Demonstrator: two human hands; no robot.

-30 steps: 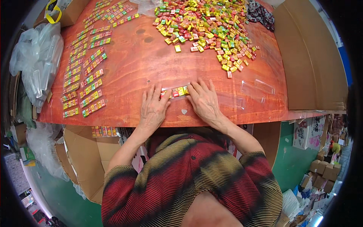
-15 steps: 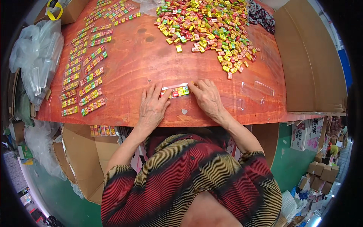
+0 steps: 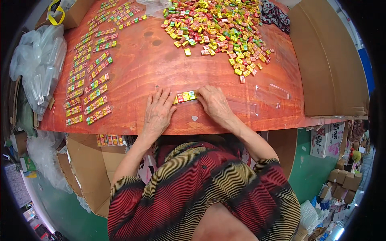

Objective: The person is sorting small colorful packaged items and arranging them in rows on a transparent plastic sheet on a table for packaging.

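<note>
A short clear plastic strip pack filled with small red, yellow and green boxes [image 3: 185, 97] lies on the red wooden table between my two hands. Flat on the tabletop, my left hand [image 3: 159, 110] has its fingers spread, and its thumb side meets the pack's left end. My right hand [image 3: 214, 102] is bent over the other end, fingertips pressed together at the pack's edge. Those fingertips partly hide that end. A small pale chip [image 3: 194, 118] lies just below the pack.
A big heap of loose little boxes [image 3: 221, 30] covers the far middle. Rows of filled strips [image 3: 95, 92] line the left side. Empty clear trays [image 3: 273, 93] lie at right, near a tall cardboard box [image 3: 327, 60]. Plastic bags [image 3: 39, 64] hang at the left edge.
The pack's left end, covered by my left fingers before, now shows beside them. My left hand has slid slightly left; my right hand's fingers have curled closer over the right end.
</note>
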